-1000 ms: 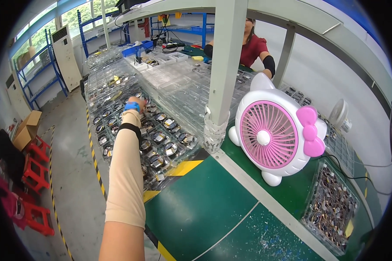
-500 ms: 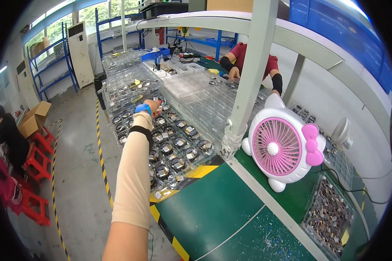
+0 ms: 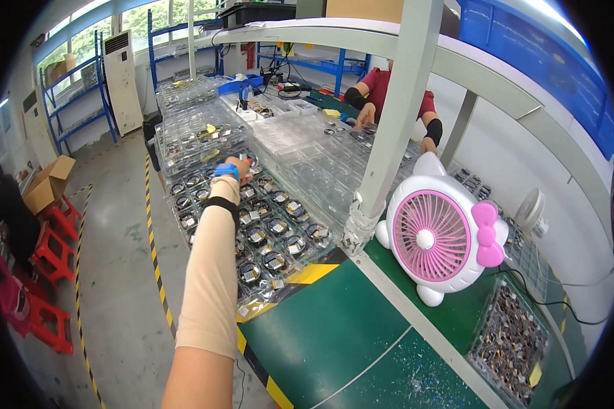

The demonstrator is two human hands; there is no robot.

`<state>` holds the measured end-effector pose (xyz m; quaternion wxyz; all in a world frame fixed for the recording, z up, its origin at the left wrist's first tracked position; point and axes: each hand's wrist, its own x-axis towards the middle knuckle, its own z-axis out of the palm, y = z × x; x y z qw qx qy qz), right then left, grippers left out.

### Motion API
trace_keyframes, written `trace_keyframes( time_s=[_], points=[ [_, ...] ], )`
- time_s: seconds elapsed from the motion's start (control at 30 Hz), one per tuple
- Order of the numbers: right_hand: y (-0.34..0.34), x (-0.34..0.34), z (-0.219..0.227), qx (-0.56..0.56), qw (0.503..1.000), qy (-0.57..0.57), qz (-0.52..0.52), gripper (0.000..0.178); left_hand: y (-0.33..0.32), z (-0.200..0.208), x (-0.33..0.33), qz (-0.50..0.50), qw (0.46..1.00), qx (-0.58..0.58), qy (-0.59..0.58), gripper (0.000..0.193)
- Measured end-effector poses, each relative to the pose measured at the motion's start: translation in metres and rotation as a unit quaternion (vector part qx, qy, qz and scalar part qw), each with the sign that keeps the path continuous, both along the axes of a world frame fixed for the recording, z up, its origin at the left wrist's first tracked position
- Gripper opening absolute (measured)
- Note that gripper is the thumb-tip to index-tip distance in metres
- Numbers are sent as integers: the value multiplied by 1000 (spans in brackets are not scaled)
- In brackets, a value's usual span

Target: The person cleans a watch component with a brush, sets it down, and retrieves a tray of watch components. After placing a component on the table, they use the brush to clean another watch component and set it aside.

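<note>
"What is obscured?"
"The fingers (image 3: 244, 165) of your left hand (image 3: 238, 168) blur at their ends; your sleeve (image 3: 208, 279) hides part of the tray (image 3: 297, 227) of black coils (image 3: 295, 245)."
"Their grip?"
"Over the coils; how far open, or whether grasping anything, I cannot tell."

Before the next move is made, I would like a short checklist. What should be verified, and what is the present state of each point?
1. Left hand at the rows of round parts: ok.
2. Left hand's grip on a part: cannot tell; the fingertips are too small and partly hidden.
3. Right hand's position: cannot tell; it is out of view.
4. Beige sleeve banded near the wrist: ok, a black band goes around it.
5. Co-worker's hands apart from the left hand: ok.
6. Green tabletop free of debris: not ok; small pale scraps lie at the lower right.
</note>
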<state>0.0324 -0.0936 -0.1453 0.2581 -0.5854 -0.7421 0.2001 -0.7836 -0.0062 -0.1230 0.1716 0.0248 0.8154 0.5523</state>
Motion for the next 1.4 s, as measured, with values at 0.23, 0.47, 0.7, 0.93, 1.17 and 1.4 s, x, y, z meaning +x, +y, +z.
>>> trace_keyframes(
  time_s=[0.23,0.47,0.7,0.93,1.17,1.4],
  points=[
    [1,-22,8,121,984,-2,133,9,44,-38,19,-70,891,-325,308,29],
    [2,-33,5,246,962,-65,104,8,45,-41,19,-3,917,-309,253,27],
    [-2,-25,-11,272,957,-78,70,9,59,-53,22,-41,890,-351,290,25],
    [-9,-6,-18,242,964,-90,67,7,45,-92,-55,-155,873,-388,250,21],
    [-28,8,1,116,985,-122,44,11,10,-17,-8,-88,967,-180,155,19],
    [-21,56,-11,-147,975,161,52,13,-102,99,67,7,966,258,5,13]
  ],
)
